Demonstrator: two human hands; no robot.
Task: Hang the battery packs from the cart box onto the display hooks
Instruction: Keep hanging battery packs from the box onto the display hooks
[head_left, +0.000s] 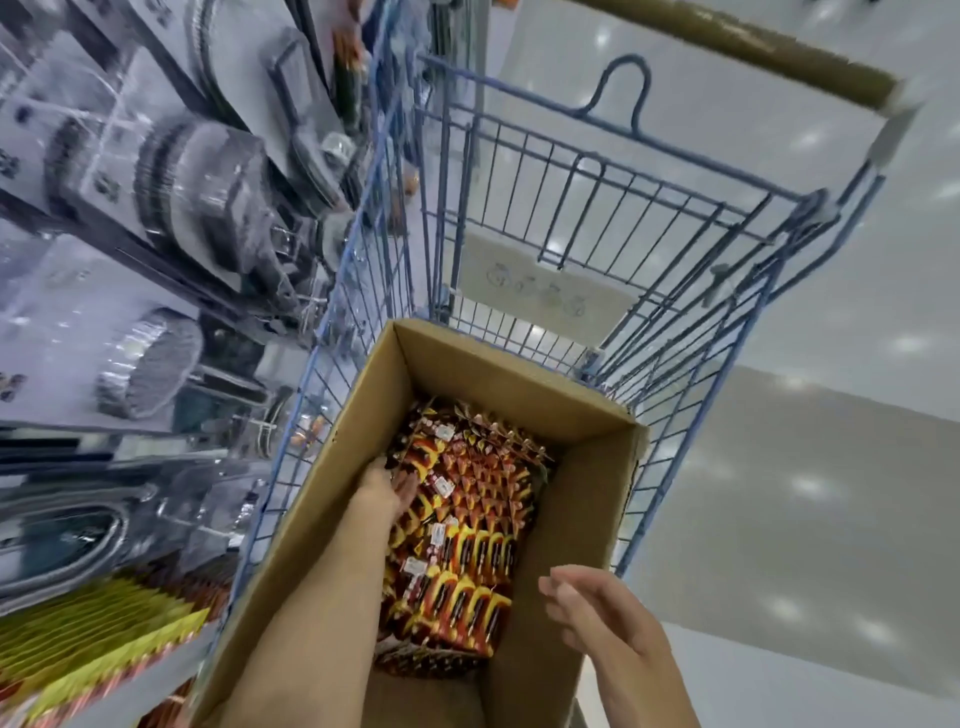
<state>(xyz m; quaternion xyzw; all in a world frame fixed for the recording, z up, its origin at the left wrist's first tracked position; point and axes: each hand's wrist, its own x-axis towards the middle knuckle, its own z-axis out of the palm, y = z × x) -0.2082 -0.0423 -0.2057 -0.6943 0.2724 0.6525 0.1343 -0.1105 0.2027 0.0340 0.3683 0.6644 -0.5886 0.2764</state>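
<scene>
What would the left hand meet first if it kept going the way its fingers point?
The left hand points down into the cardboard box; it would meet the battery packs first, which its fingertips seem to reach already, though depth is unclear.
</scene>
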